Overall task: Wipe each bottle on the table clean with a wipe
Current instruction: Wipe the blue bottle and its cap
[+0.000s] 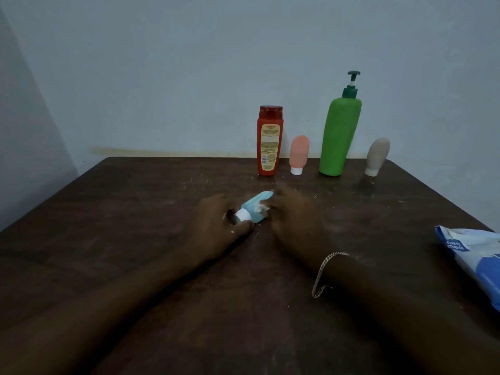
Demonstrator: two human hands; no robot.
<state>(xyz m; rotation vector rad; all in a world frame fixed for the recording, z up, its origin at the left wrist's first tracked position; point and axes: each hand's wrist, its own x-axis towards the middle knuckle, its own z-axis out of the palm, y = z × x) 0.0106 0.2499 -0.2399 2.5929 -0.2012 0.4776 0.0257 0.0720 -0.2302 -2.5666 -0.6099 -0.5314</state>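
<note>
Now the left hand [216, 226] grips the capped end of a blue bottle [255, 204] lying on the bench [130, 212]; the right hand [293, 215] holds a wipe [262, 210] against it. At one o'clock stand four bottles [339, 133]; at three, a wipe pack [476, 261].

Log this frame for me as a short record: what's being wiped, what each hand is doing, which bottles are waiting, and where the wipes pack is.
being wiped: blue bottle, on its side between both hands
left hand: grips the bottle's white cap end
right hand: holds a white wipe against the bottle's body; blurred
standing at back: red bottle, pink bottle, green pump bottle, grey bottle
pack of wipes: right edge of table
</note>
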